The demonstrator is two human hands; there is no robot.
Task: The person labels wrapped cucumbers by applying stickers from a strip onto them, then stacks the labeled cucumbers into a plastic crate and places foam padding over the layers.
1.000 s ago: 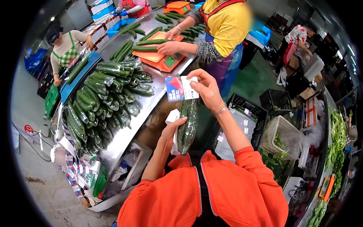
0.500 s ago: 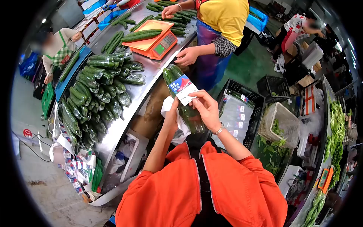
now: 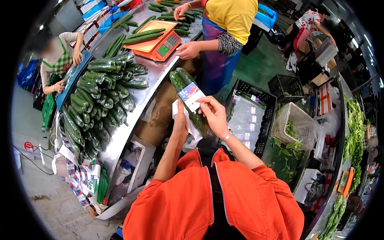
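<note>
A clear-wrapped pack of cucumbers [image 3: 185, 82] is held in front of my body, tilted, with a blue, red and white label [image 3: 191, 96] on it. My left hand [image 3: 180, 118] grips its left side from below, thumb up; its fingers are partly hidden behind the pack. A white sheet [image 3: 192, 134] hangs beneath that hand. At the label's lower right edge, my right hand [image 3: 214, 114] touches the pack with thumb and bent fingers. To the left, a large pile of wrapped cucumbers [image 3: 100, 96] lies on the metal table [image 3: 150, 86].
An orange scale [image 3: 156, 46] bears loose cucumbers. A co-worker in yellow [image 3: 232, 18] stands beyond the table; another in a green checked apron [image 3: 60, 60] is at left. A black crate [image 3: 269, 120] with labelled packs and a whitish basket [image 3: 280, 124] stand at right.
The view has shifted slightly. The left co-worker's hands have come together at the blue-edged board. My hands still hold the pack, with the right fingers slightly shifted at the label.
</note>
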